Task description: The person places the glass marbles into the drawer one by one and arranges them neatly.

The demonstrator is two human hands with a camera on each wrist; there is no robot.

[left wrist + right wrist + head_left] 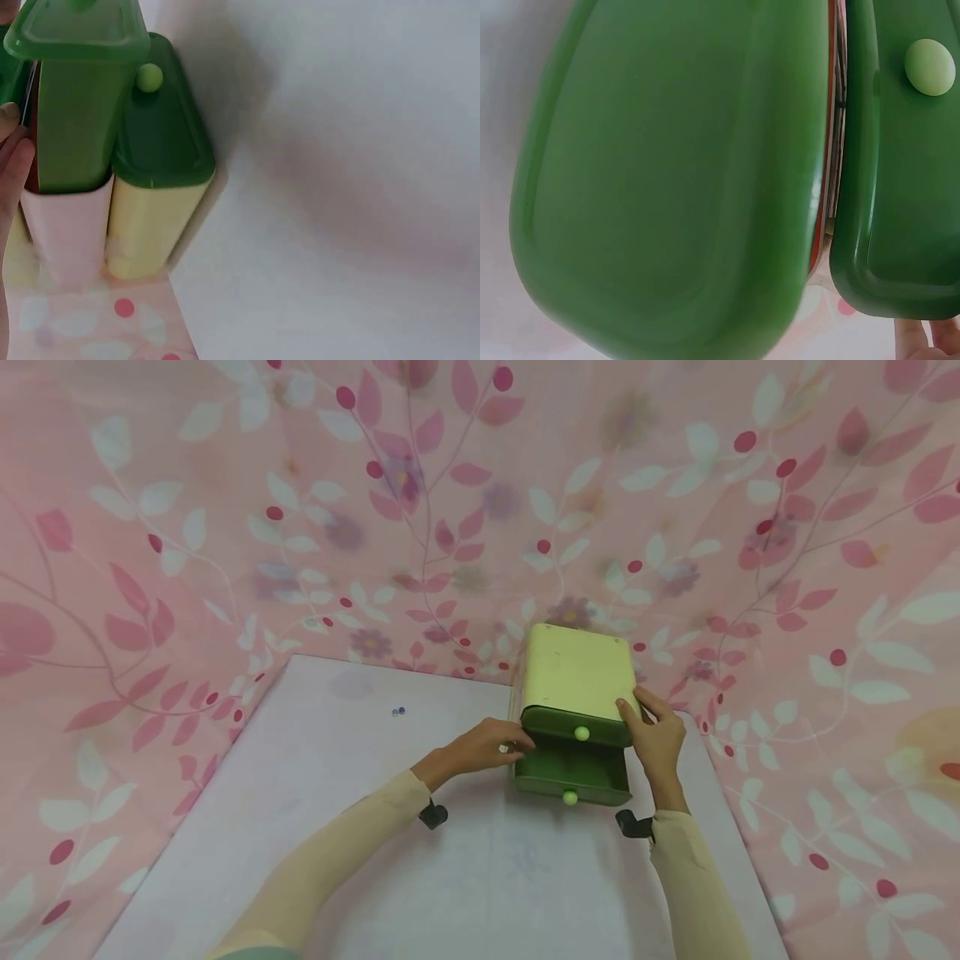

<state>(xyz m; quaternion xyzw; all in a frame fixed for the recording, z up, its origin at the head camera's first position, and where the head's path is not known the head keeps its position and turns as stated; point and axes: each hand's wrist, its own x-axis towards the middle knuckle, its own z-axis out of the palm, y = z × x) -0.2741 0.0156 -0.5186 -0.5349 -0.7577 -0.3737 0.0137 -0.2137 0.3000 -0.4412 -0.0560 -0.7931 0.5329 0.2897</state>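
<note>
A small stacked drawer cabinet [581, 668] has pale yellow and pink casings, dark green drawer fronts and round light-green knobs. Its middle drawer [572, 768] is pulled out, and the part of its inside that shows is bare green. My left hand [480, 747] touches the cabinet's left side, its fingertips at the gap above the open drawer; in the left wrist view the fingers [13, 169] lie along that gap. My right hand [656, 739] grips the top casing's right side, thumb on the yellow top. In the right wrist view, fingertips [911, 341] show beside the top drawer front [900, 187].
Two tiny bead-like things [398, 711], one blue and one clear, lie on the white table [360, 760] to the left. Pink leaf-patterned cloth [420, 527] rises behind the cabinet. Below the open drawer is a closed bottom drawer [161, 135].
</note>
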